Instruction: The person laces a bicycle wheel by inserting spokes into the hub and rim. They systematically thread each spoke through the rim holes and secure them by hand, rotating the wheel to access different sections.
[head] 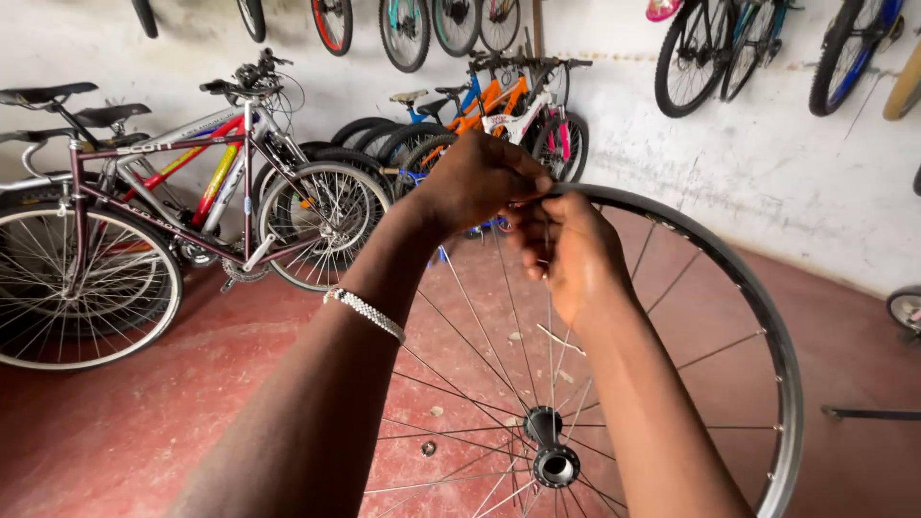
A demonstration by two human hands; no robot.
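Head view looks down over two forearms reaching forward from the bottom of the frame. Nearest, at lower centre, sits the hub [554, 451] of a bare bicycle wheel [767, 317] with no tyre, its rim arcing up the right side and across the middle. Many spokes [460, 326] already run from hub to rim, so the lacing looks well along, though a wider gap shows at the upper right and a few loose bits lie on the red floor [144, 412] beneath.

Up at the centre, both hands meet at the top of the rim. Left hand [475, 182], with a beaded bracelet [365, 312] on its wrist, is closed, fingertips pinched together near the rim. Right hand [566, 249] is curled narrow around what seems to be a thin spoke; the fingers hide the contact, so I cannot be sure.

Farther back, at left, parked bicycles [221, 182] lean together, and more bicycles and wheels hang along the white wall [767, 163] across the top.
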